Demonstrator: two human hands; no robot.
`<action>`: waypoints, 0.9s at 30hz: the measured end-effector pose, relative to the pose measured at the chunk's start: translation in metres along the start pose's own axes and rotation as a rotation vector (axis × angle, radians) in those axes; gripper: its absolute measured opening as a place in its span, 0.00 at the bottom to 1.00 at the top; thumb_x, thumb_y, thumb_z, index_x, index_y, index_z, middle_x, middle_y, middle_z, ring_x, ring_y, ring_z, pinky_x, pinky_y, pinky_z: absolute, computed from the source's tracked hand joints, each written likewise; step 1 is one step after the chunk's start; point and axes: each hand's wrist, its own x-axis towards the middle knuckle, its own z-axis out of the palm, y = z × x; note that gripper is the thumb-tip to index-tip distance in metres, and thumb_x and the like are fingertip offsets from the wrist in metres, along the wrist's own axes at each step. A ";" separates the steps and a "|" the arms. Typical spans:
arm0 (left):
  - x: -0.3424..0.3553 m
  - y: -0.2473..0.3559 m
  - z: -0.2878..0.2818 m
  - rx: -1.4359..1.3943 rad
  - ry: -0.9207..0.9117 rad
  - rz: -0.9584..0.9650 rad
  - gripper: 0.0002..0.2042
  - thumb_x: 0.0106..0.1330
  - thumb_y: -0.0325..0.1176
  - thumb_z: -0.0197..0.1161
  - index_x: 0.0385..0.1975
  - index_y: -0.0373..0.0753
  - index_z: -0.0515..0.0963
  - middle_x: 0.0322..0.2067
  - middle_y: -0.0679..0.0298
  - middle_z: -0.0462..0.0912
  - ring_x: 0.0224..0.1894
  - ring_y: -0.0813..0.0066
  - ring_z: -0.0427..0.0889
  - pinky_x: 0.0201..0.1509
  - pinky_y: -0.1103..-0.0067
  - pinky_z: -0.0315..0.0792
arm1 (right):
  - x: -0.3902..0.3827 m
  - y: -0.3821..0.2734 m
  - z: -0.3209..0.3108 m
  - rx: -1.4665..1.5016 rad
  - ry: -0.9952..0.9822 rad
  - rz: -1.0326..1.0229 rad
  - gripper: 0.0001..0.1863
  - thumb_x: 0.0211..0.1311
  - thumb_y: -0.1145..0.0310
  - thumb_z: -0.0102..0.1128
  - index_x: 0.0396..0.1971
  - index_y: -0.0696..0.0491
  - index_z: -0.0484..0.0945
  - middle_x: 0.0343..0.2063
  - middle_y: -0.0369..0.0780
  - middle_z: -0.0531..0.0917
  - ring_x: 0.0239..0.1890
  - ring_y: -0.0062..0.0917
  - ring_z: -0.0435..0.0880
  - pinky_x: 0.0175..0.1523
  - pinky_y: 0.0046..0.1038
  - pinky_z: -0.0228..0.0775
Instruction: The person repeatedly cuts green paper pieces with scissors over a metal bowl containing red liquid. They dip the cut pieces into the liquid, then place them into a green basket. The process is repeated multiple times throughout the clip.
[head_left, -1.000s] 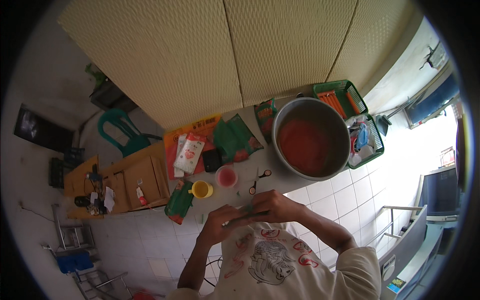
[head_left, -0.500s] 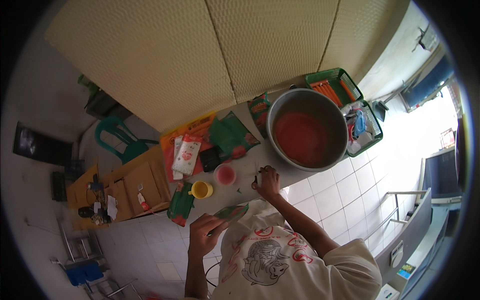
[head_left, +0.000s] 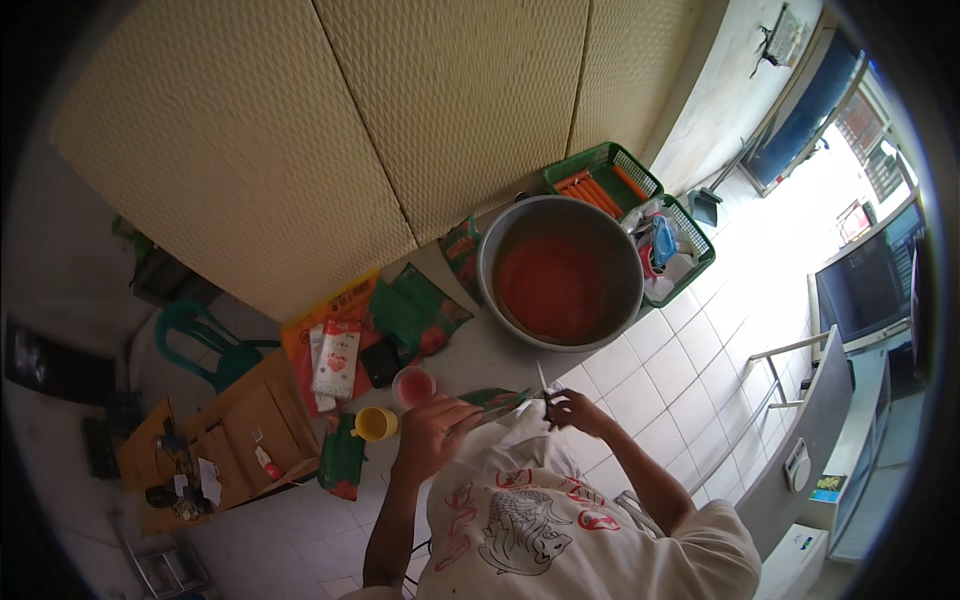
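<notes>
My left hand (head_left: 432, 437) is closed around one end of a green plastic packet (head_left: 490, 396), which stretches right toward my other hand at the table's near edge. In my right hand (head_left: 580, 412) is a pair of scissors (head_left: 542, 375), with a blade pointing away from me beside the packet's right end. Whether the blades touch the packet is too small to tell. Just beyond my left hand stands a cup of pink stuff (head_left: 414, 386); a yellow mug (head_left: 375, 424) is left of it. A big metal pot (head_left: 490, 300) holding red-orange contents sits beyond my right hand.
Green baskets hold orange tubes (head_left: 590, 192) and mixed items (head_left: 665, 245) behind the pot. More green packets (head_left: 415, 308), a black object (head_left: 380, 362) and white-and-red packs (head_left: 337, 360) lie on the table's left. A cardboard box (head_left: 255, 430) and a green chair (head_left: 205, 345) stand farther left.
The whole view has shifted. My left hand has come up and right with the packet, toward the scissors. My right hand has drawn nearer to me, and the scissors now meet the packet's end in view.
</notes>
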 end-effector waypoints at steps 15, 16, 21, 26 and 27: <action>0.036 -0.085 0.069 -0.129 -0.256 -0.104 0.08 0.67 0.30 0.70 0.40 0.34 0.88 0.37 0.56 0.87 0.43 0.57 0.85 0.50 0.67 0.77 | -0.024 -0.134 0.049 -0.146 0.241 -0.589 0.36 0.53 0.76 0.85 0.59 0.53 0.70 0.45 0.39 0.83 0.54 0.28 0.89 0.57 0.32 0.83; 0.037 -0.084 0.066 -0.130 -0.255 -0.096 0.08 0.67 0.30 0.70 0.40 0.35 0.88 0.36 0.57 0.86 0.42 0.57 0.85 0.49 0.67 0.77 | -0.021 -0.134 0.054 -0.292 0.268 -0.690 0.28 0.54 0.81 0.80 0.54 0.56 0.75 0.54 0.42 0.81 0.53 0.28 0.90 0.59 0.34 0.84; 0.041 -0.091 0.054 -0.065 -0.302 -0.114 0.10 0.63 0.28 0.74 0.44 0.38 0.90 0.34 0.60 0.83 0.39 0.61 0.85 0.42 0.70 0.76 | 0.009 -0.125 0.059 -0.380 0.155 -0.606 0.26 0.54 0.87 0.71 0.53 0.56 0.77 0.51 0.42 0.84 0.51 0.30 0.92 0.53 0.31 0.86; 0.033 -0.107 0.041 0.007 -0.302 -0.010 0.10 0.63 0.30 0.74 0.44 0.41 0.91 0.32 0.60 0.83 0.34 0.62 0.85 0.38 0.70 0.75 | 0.026 -0.121 0.042 -0.334 0.122 -0.491 0.25 0.56 0.86 0.73 0.53 0.57 0.77 0.47 0.39 0.85 0.47 0.25 0.91 0.47 0.29 0.86; 0.032 -0.109 0.037 0.016 -0.303 -0.003 0.10 0.63 0.31 0.74 0.43 0.40 0.91 0.32 0.60 0.84 0.34 0.63 0.85 0.38 0.70 0.76 | 0.028 -0.120 0.039 -0.344 0.142 -0.442 0.25 0.56 0.86 0.74 0.53 0.57 0.78 0.46 0.39 0.85 0.47 0.23 0.90 0.47 0.28 0.85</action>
